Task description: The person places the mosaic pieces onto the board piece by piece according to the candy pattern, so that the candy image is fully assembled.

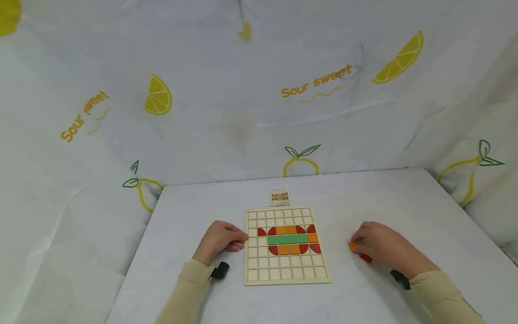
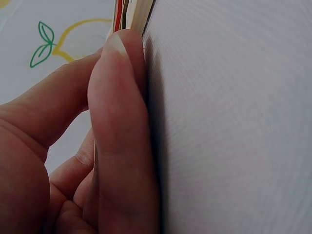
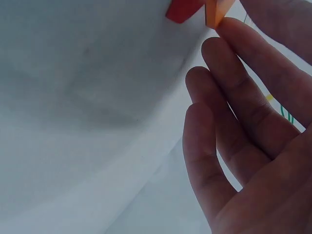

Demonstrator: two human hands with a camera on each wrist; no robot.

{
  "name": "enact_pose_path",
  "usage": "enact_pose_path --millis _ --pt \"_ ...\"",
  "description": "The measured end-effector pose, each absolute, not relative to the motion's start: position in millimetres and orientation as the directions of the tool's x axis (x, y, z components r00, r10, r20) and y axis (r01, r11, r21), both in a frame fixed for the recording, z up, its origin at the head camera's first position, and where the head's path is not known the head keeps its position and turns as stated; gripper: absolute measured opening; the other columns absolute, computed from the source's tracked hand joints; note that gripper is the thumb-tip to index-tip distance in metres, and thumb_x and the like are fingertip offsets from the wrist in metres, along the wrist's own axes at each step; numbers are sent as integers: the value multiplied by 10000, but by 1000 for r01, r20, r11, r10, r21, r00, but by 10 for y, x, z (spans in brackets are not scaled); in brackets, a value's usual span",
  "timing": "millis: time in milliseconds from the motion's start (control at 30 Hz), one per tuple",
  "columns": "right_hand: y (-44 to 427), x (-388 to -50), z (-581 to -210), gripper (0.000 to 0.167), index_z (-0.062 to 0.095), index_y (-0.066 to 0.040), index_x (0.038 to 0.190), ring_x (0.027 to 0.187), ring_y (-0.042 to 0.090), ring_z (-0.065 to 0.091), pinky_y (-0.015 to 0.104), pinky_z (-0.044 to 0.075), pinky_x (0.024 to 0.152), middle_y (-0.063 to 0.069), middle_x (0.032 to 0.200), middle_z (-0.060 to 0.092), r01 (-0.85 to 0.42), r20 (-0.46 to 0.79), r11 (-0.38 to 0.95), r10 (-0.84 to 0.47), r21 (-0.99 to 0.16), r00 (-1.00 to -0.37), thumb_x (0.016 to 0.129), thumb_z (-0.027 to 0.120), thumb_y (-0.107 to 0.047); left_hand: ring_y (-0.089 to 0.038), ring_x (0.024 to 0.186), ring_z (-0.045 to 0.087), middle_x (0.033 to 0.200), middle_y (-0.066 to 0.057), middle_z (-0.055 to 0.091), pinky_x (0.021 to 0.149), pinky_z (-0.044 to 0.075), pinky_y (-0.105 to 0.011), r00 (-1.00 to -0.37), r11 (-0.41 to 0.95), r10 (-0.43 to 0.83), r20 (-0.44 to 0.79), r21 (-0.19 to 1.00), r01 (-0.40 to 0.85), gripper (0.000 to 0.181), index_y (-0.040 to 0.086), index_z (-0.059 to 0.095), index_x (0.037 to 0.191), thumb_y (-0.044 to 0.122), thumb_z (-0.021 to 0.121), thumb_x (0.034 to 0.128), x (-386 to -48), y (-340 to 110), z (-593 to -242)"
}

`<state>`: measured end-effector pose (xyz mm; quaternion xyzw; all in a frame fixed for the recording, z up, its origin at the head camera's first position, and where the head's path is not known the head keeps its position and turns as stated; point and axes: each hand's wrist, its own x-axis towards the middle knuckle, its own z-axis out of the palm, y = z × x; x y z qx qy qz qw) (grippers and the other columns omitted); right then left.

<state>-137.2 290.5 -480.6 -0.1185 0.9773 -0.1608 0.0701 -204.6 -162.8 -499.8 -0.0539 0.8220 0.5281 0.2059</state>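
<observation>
A pale wooden grid board [image 1: 287, 283] lies on the table, with green, orange and red tiles forming a candy-like shape in its cells. My left hand [image 1: 220, 238] pinches the board's left edge between thumb and finger, as the left wrist view shows close up. Right of the board, my right hand [image 1: 380, 245] pinches an orange tile [image 3: 211, 15] between thumb and index finger, the other fingers loosely bent. A red tile [image 3: 181, 10] sits on the table just beside it, partly under the hand in the head view.
Behind the board's far edge lies a small pattern card [image 1: 279, 191] showing a similar candy picture. The white-covered table [image 1: 384, 193] meets a lemon-printed cloth [image 1: 226, 135] that hangs behind it and at its sides.
</observation>
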Motion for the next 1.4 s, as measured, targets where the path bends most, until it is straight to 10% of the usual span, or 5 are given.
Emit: enact_pose_path --millis 500,1400 --pt "2753 -1479 -4739 129 824 -232 986 902 99 594 349 608 812 -111 975 671 -245 -78 907 -287 -343 -955 885 899 -262 -86 646 730 768 -41 797 642 644 -216 -909 448 120 -398 839 -309 179 71 823 932 214 907 865 -2037 -1666 -4994" --pt "945 -1920 -4771 88 829 -237 945 891 69 574 307 580 819 -138 922 652 -425 18 800 -462 -423 -887 919 875 -307 -67 632 731 760 -46 798 617 638 -200 -908 406 126 -400 856 -321 199 54 817 939 201 924 858 -2067 -1646 -4986"
